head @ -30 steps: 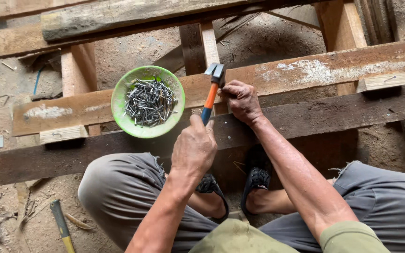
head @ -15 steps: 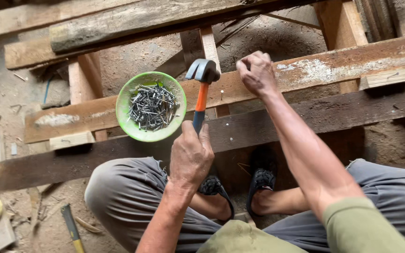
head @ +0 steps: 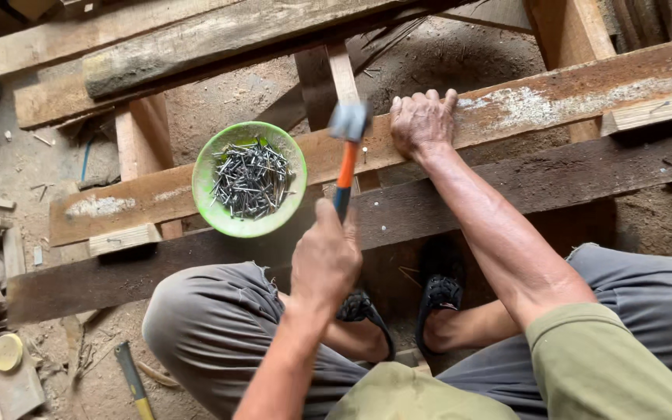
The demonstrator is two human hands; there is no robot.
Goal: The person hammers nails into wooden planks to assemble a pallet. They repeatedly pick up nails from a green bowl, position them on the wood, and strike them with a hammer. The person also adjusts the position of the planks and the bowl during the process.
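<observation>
Two hands show, the left hand [head: 324, 260] and right hand [head: 421, 123], with one hammer [head: 346, 159], one green bowl [head: 210, 167] holding a heap of nails [head: 250, 180] too many to count, two black sandals [head: 439, 292], and one yellow disc [head: 6, 351].

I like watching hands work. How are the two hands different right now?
The left hand is curled around the orange-handled hammer, raised off the wood. The right hand holds nothing and lies flat on the long brown wooden plank. Both are bare.
</observation>
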